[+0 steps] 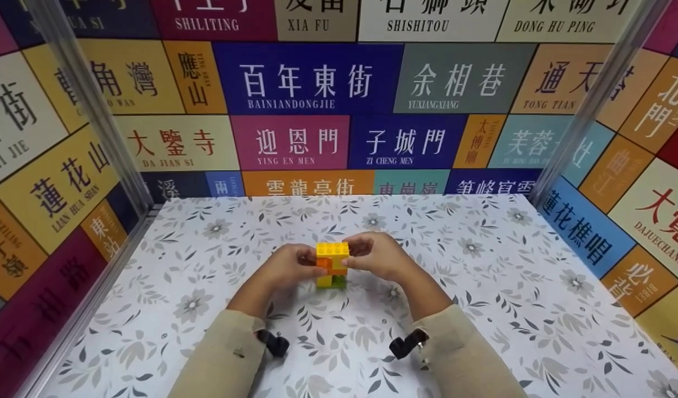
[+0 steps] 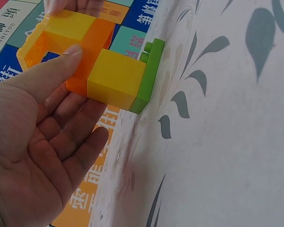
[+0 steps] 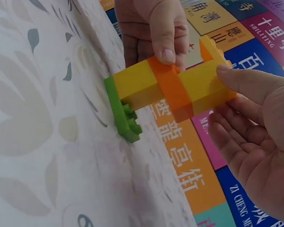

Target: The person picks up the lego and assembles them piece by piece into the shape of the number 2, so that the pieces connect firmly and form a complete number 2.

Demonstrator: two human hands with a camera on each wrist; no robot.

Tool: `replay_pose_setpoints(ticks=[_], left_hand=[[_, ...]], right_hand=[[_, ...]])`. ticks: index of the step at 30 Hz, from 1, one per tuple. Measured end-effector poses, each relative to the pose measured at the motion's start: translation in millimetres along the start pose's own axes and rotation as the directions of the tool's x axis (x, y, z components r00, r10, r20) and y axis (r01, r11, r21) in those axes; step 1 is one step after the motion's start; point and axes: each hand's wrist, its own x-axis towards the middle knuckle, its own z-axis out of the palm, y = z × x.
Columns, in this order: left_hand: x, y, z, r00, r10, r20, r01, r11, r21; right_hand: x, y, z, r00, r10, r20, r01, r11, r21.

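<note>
Between both hands stands a small tower of toy building bricks, upright on the table. Its bottom is a thin green brick, topped by a yellow brick at one end. Above come an orange brick, another yellow brick and a studded yellow top brick that overhangs a gap. My left hand pinches the tower at the orange brick, thumb on its near face. My right hand grips the upper yellow part, thumb on its side; its fingers behind are partly hidden.
A white table with a grey flower and leaf pattern lies under the tower. Panels covered in colourful sign lettering rise behind it and at both sides. Black straps show at the sleeve cuffs.
</note>
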Motion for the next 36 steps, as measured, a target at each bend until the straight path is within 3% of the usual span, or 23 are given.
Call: replay_pose_setpoints(ticks=[6, 15, 20, 30, 36], left_hand=[[-1.4, 1.4, -0.2, 1.0, -0.001, -0.002, 0.001, 1.0, -0.009], [-1.4, 0.5, -0.1, 1.0, 0.012, -0.02, -0.013, 0.999, -0.03], [-1.8, -2.2, 2.6, 0.999, 0.027, -0.046, -0.031, 0.997, -0.07], [2.5, -1.0, 1.3, 0.995, -0.084, -0.046, 0.075, 0.981, -0.178], [3.9, -2.6, 5.6, 0.994, -0.058, -0.089, 0.038, 0.978, -0.206]], right_hand=[[2, 11, 4, 0.999, 0.026, 0.047, -0.027, 0.999, 0.03], [5, 14, 6, 0.998, 0.064, 0.025, -0.065, 0.996, 0.054], [7, 14, 9, 0.993, 0.115, -0.016, -0.114, 0.992, 0.061], [10, 16, 9, 0.974, 0.189, -0.122, -0.176, 0.979, 0.106], [13, 19, 10, 0.965, 0.207, -0.164, -0.185, 0.973, 0.14]])
